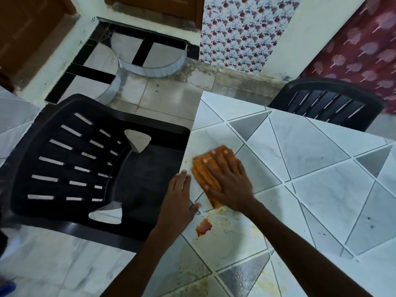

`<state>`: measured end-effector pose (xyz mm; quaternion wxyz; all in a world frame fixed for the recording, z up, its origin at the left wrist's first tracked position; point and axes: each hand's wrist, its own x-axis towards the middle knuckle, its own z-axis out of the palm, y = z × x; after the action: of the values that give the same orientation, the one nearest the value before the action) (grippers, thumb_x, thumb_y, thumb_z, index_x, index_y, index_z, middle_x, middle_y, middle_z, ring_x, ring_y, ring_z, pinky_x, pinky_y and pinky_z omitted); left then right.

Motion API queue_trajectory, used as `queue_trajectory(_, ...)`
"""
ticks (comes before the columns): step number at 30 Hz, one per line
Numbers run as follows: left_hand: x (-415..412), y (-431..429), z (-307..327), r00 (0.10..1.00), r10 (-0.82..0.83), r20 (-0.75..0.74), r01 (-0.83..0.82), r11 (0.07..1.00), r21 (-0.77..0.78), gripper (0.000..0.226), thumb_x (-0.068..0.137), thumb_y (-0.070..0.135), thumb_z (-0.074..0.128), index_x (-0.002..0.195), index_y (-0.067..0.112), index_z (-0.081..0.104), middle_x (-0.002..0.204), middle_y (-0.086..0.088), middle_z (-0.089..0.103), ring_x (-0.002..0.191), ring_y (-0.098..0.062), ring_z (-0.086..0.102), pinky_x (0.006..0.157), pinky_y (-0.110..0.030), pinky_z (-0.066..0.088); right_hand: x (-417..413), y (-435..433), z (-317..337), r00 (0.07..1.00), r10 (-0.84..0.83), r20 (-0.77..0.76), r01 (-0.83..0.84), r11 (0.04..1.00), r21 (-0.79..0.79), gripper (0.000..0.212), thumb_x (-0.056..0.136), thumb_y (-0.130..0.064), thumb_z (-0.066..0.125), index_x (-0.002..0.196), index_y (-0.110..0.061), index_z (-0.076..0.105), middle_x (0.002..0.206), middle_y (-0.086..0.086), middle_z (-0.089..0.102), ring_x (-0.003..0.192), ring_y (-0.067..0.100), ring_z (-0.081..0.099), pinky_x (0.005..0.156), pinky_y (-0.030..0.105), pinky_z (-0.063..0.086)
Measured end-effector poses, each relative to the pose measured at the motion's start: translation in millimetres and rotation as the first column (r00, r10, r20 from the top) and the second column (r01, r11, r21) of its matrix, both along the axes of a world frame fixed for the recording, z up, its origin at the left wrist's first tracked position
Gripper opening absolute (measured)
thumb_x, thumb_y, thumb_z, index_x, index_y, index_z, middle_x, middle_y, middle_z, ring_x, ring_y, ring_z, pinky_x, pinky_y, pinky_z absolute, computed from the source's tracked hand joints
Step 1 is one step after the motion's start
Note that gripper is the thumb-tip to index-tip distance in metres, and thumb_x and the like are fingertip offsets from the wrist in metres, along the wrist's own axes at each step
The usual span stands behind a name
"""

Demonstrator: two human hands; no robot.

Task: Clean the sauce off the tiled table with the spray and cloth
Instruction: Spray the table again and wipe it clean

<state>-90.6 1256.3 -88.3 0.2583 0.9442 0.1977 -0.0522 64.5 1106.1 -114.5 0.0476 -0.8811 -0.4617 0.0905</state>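
Observation:
My right hand (227, 179) lies flat, fingers spread, pressing a folded orange cloth (201, 179) onto the tiled table (310, 146) near its left edge. My left hand (180, 200) rests with straight fingers on that edge, just left of the cloth. A blob of red-orange sauce (203, 227) sits on the tiles below the cloth, nearer to me. Thin yellowish smears (222, 239) spread around it and toward the near edge. No spray bottle is in view.
A black plastic chair (85, 168) stands right against the table's left side. A second black chair (325, 103) is at the far side. Tiled floor (167, 99) lies beyond, with a patterned curtain (240, 33) at the wall.

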Motion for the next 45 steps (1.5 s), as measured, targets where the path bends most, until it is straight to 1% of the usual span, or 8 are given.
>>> queue_trajectory(4, 0.2, 1.2, 0.0, 1.000, -0.013, 0.019, 0.012, 1.000, 0.016, 0.090, 0.081, 0.044, 0.074, 0.149, 0.003, 0.032, 0.158, -0.012, 0.027, 0.145, -0.030, 0.025, 0.116, -0.033, 0.021, 18.8, -45.8, 3.6, 0.974, -0.228, 0.007, 0.228, 0.974, -0.009, 0.074, 0.093, -0.072, 0.032, 0.157, -0.038, 0.022, 0.167, -0.001, 0.017, 0.154, 0.033, 0.008, 0.116, 0.062, 0.021)
queue_trajectory(8, -1.0, 1.2, -1.1, 0.999, 0.002, 0.046, 0.000, 1.000, -0.028, 0.089, 0.083, 0.041, 0.074, 0.151, 0.004, 0.030, 0.160, -0.009, 0.023, 0.147, -0.026, 0.019, 0.116, -0.028, 0.016, 55.6, 40.4, 4.0, 0.812, -0.581, -0.055, 0.583, 0.812, 0.015, 0.079, 0.091, -0.071, 0.032, 0.159, -0.035, 0.014, 0.169, 0.001, 0.007, 0.153, 0.040, 0.002, 0.119, 0.065, 0.011)
queue_trajectory(17, -12.0, 17.4, 7.3, 0.888, 0.460, -0.013, -0.396, 0.749, -0.532, 0.050, 0.088, 0.003, 0.062, 0.136, 0.013, 0.050, 0.131, 0.000, 0.051, 0.121, -0.016, 0.053, 0.099, -0.025, 0.042, -23.7, 47.3, 3.5, 0.988, -0.157, -0.006, 0.158, 0.986, 0.049, 0.080, 0.093, -0.076, 0.031, 0.160, -0.036, 0.011, 0.169, 0.000, 0.002, 0.155, 0.031, -0.006, 0.121, 0.059, 0.008)
queue_trajectory(21, -16.3, 29.7, 5.0, 0.802, 0.541, -0.256, -0.548, 0.492, -0.677, 0.040, 0.092, 0.005, 0.061, 0.132, 0.011, 0.058, 0.126, 0.000, 0.063, 0.115, -0.016, 0.060, 0.104, -0.039, 0.047, -27.4, -8.0, 1.7, 0.981, -0.194, -0.002, 0.194, 0.981, 0.002, 0.082, 0.089, -0.081, 0.034, 0.158, -0.041, 0.015, 0.169, -0.004, 0.008, 0.156, 0.028, 0.000, 0.118, 0.063, 0.012)
queue_trajectory(27, -18.5, 35.6, -7.2, 0.767, 0.510, -0.389, -0.601, 0.362, -0.712, 0.030, 0.088, 0.037, 0.061, 0.112, 0.021, 0.069, 0.117, -0.007, 0.069, 0.109, -0.026, 0.064, 0.102, -0.052, 0.048, 10.4, 70.1, 6.4, 0.884, -0.465, -0.039, 0.466, 0.885, -0.003, 0.083, 0.087, -0.077, 0.035, 0.158, -0.037, 0.017, 0.168, 0.004, 0.011, 0.152, 0.042, 0.002, 0.119, 0.064, 0.008)
queue_trajectory(32, -25.7, 28.4, 15.8, 0.753, 0.520, -0.402, -0.567, 0.204, -0.798, 0.037, 0.107, 0.033, 0.034, 0.106, 0.018, 0.067, 0.097, 0.006, 0.072, 0.087, -0.004, 0.070, 0.068, -0.016, 0.054, -46.4, 92.1, 5.8, 0.981, -0.190, -0.044, 0.191, 0.981, 0.020, 0.085, 0.090, -0.077, 0.032, 0.160, -0.034, 0.009, 0.169, 0.008, 0.000, 0.153, 0.039, -0.007, 0.120, 0.062, 0.007)
queue_trajectory(40, -27.6, 33.7, 6.9, 0.758, 0.514, -0.400, -0.562, 0.205, -0.801, 0.060, 0.104, 0.048, 0.029, 0.132, 0.004, 0.058, 0.127, -0.004, 0.064, 0.107, -0.009, 0.062, 0.079, -0.016, 0.047, -90.3, -60.0, 7.6, 0.995, -0.098, 0.013, 0.097, 0.995, 0.015, 0.074, 0.093, -0.074, 0.036, 0.156, -0.035, 0.031, 0.166, 0.005, 0.021, 0.154, 0.036, 0.009, 0.115, 0.064, 0.021)
queue_trajectory(45, -25.9, 29.5, 13.4, 0.747, 0.542, -0.386, -0.559, 0.198, -0.805, 0.048, 0.106, 0.041, 0.031, 0.119, 0.009, 0.064, 0.118, -0.003, 0.066, 0.097, -0.005, 0.064, 0.074, -0.016, 0.047, -21.9, -48.1, 8.9, 0.897, -0.441, 0.031, 0.443, 0.895, -0.059, 0.075, 0.090, -0.073, 0.033, 0.156, -0.038, 0.025, 0.165, 0.004, 0.022, 0.148, 0.042, 0.019, 0.115, 0.063, 0.020)
